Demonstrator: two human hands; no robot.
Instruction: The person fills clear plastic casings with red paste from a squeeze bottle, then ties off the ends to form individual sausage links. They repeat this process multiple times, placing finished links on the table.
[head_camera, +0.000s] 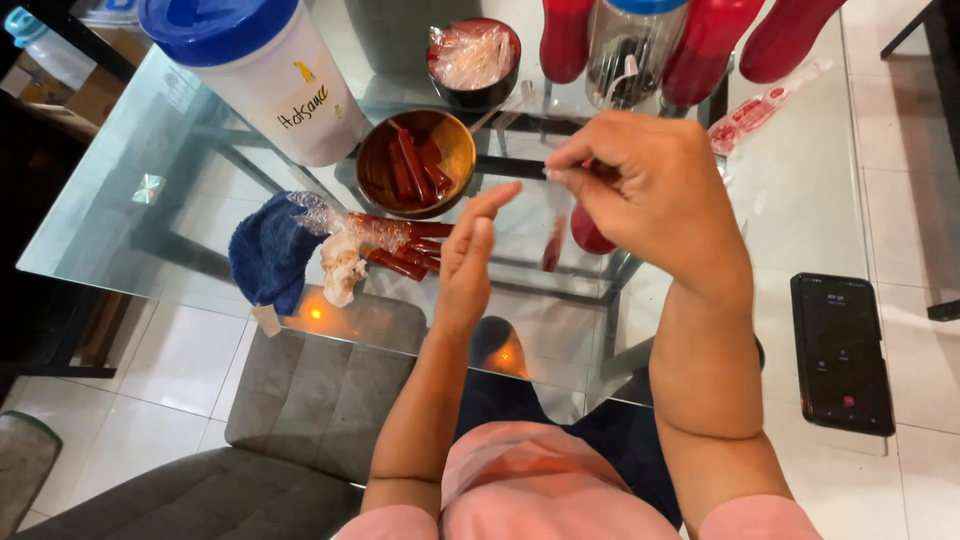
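Our left hand (470, 255) is flat and open, holding nothing. Our right hand (640, 190) pinches a filled plastic tube (553, 243) by its top. Finished tubes (405, 250) lie by the blue cloth (270, 250); more sit in the bowl (372, 160).

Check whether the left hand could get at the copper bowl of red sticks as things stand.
Probably yes: the left hand is open and empty, just below the copper bowl, with only bare glass table between them.
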